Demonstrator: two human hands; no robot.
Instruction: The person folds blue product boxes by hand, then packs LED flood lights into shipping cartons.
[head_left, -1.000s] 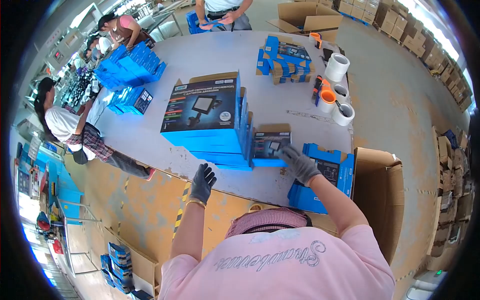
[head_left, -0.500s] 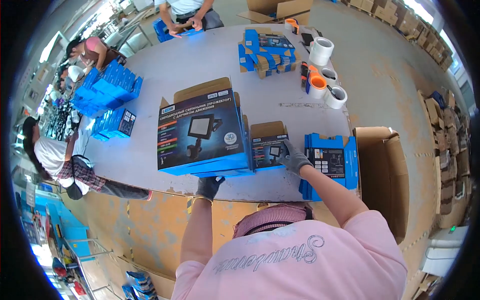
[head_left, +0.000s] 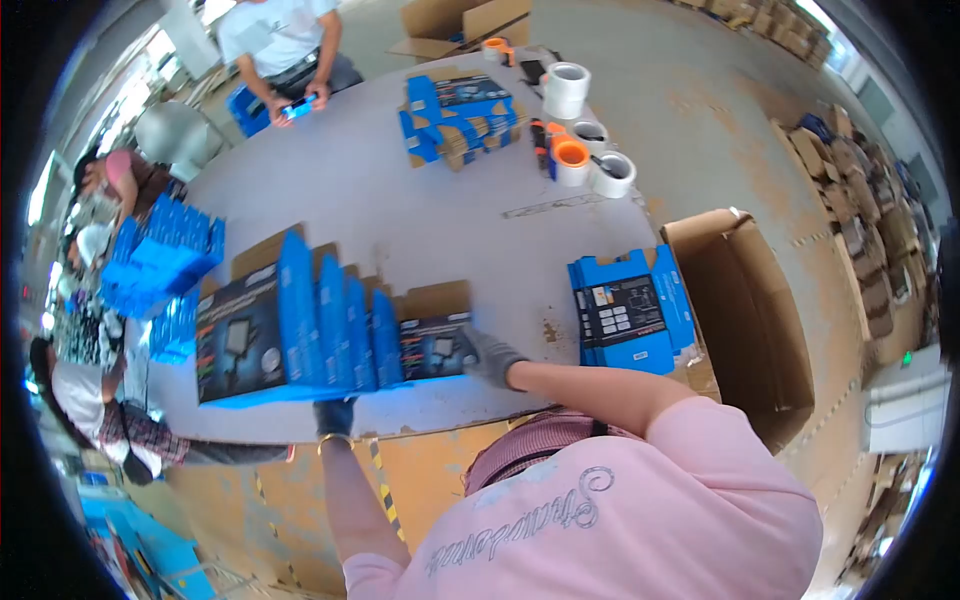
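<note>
A row of blue printed boxes (head_left: 312, 325) stands on the grey-white table, their brown flaps raised. The large front panel at its left end shows a floodlight. My left hand (head_left: 335, 416), in a dark glove, is at the lower edge of the row, its fingers mostly hidden beneath the boxes. Against the right side of the smaller end box (head_left: 435, 345) lies my gloved right hand (head_left: 492, 358), its fingers stretched and slightly blurred. To the right of that hand is a stack of flat blue cartons (head_left: 628, 310).
White and orange tape rolls (head_left: 571, 160) stand near the table's right edge. Flattened blue cartons (head_left: 462, 115) lie at the back. An open brown carton (head_left: 745, 320) adjoins the right side. Blue boxes (head_left: 165, 255) are stacked left. A person (head_left: 285, 60) stands across the table.
The row of boxes has shifted left with both my hands, and several side panels now show. The view has turned. The person across the table holds a small object up.
</note>
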